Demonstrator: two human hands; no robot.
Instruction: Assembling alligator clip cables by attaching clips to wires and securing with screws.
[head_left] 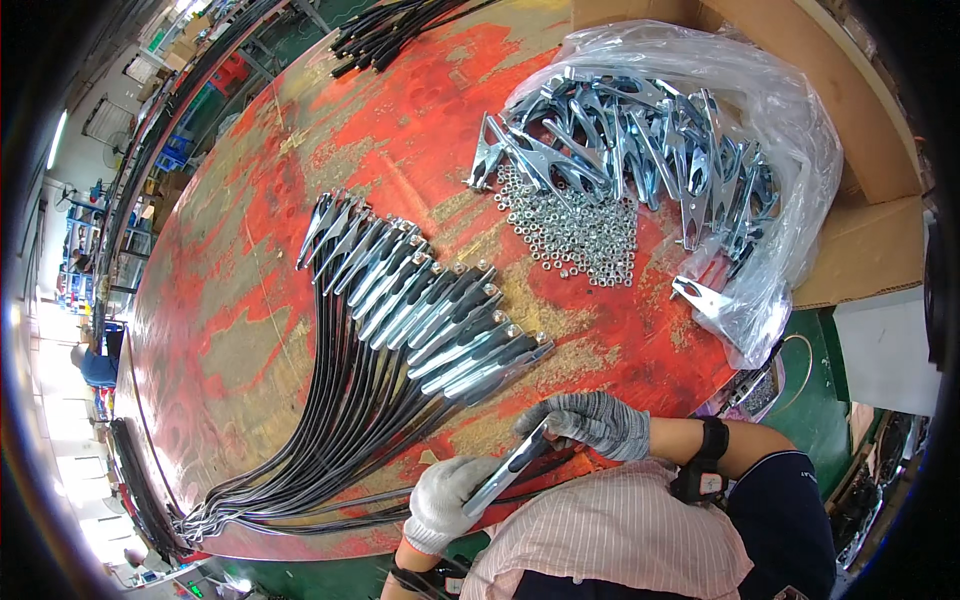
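Observation:
My left hand point(445, 500), in a whitish work glove, is closed round the lower part of a silvery metal spring clamp point(508, 474) near the table's front edge. The clamp slants up to the right. At its upper end, the fingers of my right hand point(600, 424), in a grey glove, are pinched together; any small part between them is hidden. Black cable point(545, 466) shows beside the clamp, below my right hand. Beyond my hands lies a slanting row of similar clamps point(425, 310) attached to black cables point(335, 400), which gather at the lower left.
Loose clamps point(640, 130) heap on a clear plastic bag point(800, 130) by an open cardboard box point(870, 240). Small metal nuts point(570, 230) lie piled beside them on the worn red table point(240, 250). More black cables point(385, 35) lie at the far edge.

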